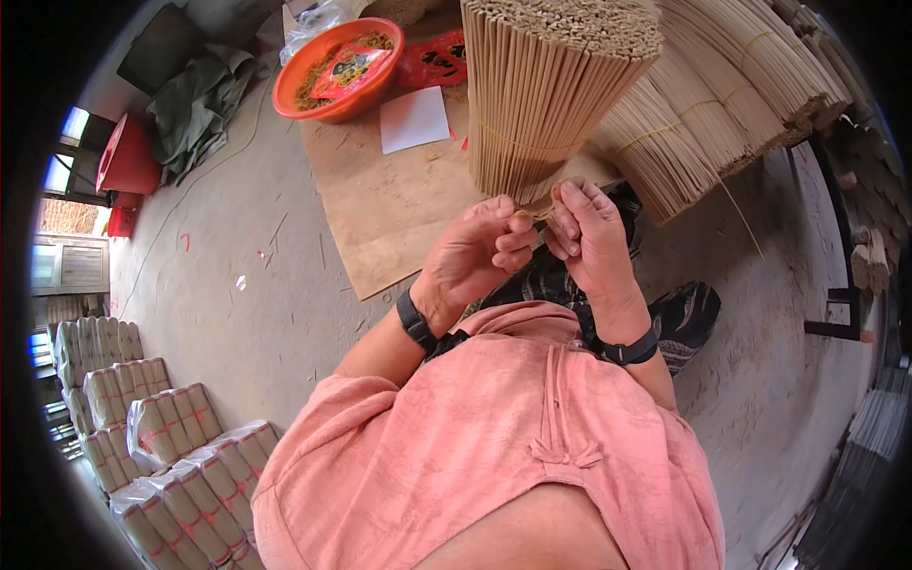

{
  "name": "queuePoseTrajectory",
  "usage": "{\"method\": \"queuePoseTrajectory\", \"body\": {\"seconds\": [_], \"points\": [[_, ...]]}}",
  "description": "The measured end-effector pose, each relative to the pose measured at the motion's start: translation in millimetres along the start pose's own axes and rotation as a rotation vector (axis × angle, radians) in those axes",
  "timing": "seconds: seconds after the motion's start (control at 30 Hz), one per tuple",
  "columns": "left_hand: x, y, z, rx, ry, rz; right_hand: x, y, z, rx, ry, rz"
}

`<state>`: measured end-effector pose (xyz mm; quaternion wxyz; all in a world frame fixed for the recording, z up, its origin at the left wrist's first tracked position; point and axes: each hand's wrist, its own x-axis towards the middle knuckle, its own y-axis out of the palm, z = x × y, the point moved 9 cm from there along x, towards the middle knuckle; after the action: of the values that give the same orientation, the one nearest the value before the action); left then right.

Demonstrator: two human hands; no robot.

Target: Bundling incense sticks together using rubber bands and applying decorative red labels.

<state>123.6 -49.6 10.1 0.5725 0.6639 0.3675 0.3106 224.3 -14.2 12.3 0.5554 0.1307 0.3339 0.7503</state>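
Just in front of my body, both hands are raised close together. A thin yellowish-brown rubber band (539,215) runs between them. My left hand (472,249) pinches one end between thumb and forefinger, and the other fingers curl loosely. At the other end, my right hand (597,233) pinches the band with its fingers folded in. Right behind the hands stands an upright bundle of thin tan sticks (532,104), with a similar band around its lower part. Neither hand appears to touch that bundle.
The bundle stands on a brown board (366,204), with white paper (415,121) and an orange bowl (347,112) of rubber bands. Tied stick bundles (655,142) lie at right. Wrapped packs (176,513) are stacked lower left. A red tub (128,157) stands far left.
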Motion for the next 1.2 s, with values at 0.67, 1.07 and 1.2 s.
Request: {"method": "queuePoseTrajectory", "body": {"seconds": [0.67, 1.07, 1.2], "points": [[1, -6, 1, 0.137, -0.074, -0.058, -1, -11, 10, 0.135, 0.002, 0.101], [-5, 29, 23, 0.072, -0.155, 0.186, -2, -11, 14, 0.195, -0.011, 0.077], [6, -12, 9, 0.146, 0.026, 0.008, -4, -14, 17, 0.126, -0.074, 0.066]]}}
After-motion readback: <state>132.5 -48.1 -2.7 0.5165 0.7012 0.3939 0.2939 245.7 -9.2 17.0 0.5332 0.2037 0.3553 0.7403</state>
